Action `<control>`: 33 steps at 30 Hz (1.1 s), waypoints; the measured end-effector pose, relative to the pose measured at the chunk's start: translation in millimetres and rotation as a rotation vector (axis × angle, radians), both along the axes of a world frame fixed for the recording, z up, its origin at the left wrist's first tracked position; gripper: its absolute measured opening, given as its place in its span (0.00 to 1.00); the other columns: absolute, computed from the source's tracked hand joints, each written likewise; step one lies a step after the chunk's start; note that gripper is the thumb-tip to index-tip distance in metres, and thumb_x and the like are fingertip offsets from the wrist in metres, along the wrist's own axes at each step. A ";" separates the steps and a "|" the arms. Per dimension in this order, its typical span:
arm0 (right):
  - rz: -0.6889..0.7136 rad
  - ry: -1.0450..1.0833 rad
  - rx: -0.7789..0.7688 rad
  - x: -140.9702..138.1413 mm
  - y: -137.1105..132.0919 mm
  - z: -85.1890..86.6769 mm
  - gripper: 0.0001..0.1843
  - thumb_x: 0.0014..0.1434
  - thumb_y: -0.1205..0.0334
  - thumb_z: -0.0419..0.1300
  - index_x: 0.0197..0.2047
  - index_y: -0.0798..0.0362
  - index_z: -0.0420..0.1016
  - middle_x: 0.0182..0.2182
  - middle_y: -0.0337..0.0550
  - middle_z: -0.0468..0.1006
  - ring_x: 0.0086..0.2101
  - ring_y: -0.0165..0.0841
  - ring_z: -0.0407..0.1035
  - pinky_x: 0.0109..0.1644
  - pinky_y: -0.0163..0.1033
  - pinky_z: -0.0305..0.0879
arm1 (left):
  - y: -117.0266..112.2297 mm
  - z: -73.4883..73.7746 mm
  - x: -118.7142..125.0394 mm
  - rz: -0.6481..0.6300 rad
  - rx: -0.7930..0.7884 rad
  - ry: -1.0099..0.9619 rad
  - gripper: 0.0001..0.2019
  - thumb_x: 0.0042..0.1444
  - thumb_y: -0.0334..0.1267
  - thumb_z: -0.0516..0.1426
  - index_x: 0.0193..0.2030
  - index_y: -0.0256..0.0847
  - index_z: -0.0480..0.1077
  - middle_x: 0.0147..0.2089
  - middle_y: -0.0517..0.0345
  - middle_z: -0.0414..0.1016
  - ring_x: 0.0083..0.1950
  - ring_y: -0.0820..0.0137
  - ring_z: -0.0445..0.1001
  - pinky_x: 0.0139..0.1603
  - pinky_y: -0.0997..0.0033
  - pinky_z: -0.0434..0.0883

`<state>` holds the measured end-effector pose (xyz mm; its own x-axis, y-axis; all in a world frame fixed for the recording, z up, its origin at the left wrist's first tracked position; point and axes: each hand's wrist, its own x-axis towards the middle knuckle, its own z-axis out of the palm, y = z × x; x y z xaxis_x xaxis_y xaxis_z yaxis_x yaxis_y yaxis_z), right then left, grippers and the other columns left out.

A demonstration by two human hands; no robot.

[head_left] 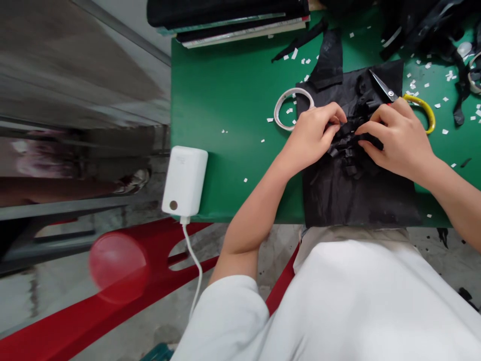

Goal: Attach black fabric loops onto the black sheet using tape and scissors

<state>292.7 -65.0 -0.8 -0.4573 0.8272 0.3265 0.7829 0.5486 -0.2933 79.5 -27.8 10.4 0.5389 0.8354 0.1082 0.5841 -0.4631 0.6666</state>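
Observation:
A creased black sheet (361, 195) lies on the green table, its near edge at the table's front. Small cut black strips (351, 158) are bunched in its middle. My left hand (317, 130) pinches at the left side of this bunch, thumb and forefinger closed on a black strip. From the right, my right hand (402, 133) holds thumb and forefinger close together on another dark strip; the fingertips partly hide it. Scissors (423, 108) with yellow handles lie just beyond my right hand, blades pointing up and left. A white tape roll (280, 110) rests beside my left hand.
A white power bank (186, 180) with a cable sits at the table's left edge. Books (240, 32) are stacked at the back. White paper bits and black scraps (424, 30) are scattered about. A red plastic chair (150, 255) stands at the left.

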 end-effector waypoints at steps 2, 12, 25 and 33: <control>0.000 -0.037 -0.005 0.2 -0.3 0.8 0.08 0.63 0.57 0.56 0.41 0.47 0.76 0.39 0.49 0.75 0.44 0.48 0.69 0.46 0.53 0.65 | -0.6 1.5 0.4 -0.004 -0.004 0.002 0.11 0.58 0.28 0.52 0.44 0.42 0.71 0.40 0.56 0.80 0.45 0.65 0.77 0.50 0.63 0.73; 0.017 -0.102 -0.038 -0.7 -2.7 1.8 0.07 0.63 0.60 0.56 0.41 0.49 0.74 0.41 0.51 0.73 0.46 0.48 0.66 0.47 0.52 0.64 | -1.2 2.5 1.5 -0.042 0.020 0.064 0.12 0.60 0.27 0.52 0.44 0.41 0.74 0.40 0.57 0.80 0.46 0.65 0.77 0.55 0.60 0.71; -0.074 0.077 -0.076 -0.2 0.7 17.9 0.04 0.61 0.63 0.54 0.33 0.48 0.63 0.32 0.45 0.73 0.37 0.41 0.69 0.43 0.49 0.67 | -5.3 14.1 2.8 -0.006 -0.058 0.030 0.12 0.62 0.29 0.52 0.46 0.41 0.76 0.43 0.58 0.83 0.46 0.66 0.79 0.52 0.65 0.73; -0.201 0.186 -0.112 -2.6 -3.0 21.2 0.06 0.65 0.58 0.52 0.35 0.46 0.66 0.30 0.42 0.76 0.32 0.38 0.71 0.39 0.46 0.68 | 10.8 8.3 -14.5 0.173 0.079 -0.039 0.09 0.63 0.32 0.52 0.44 0.48 0.72 0.43 0.59 0.80 0.46 0.66 0.77 0.52 0.61 0.72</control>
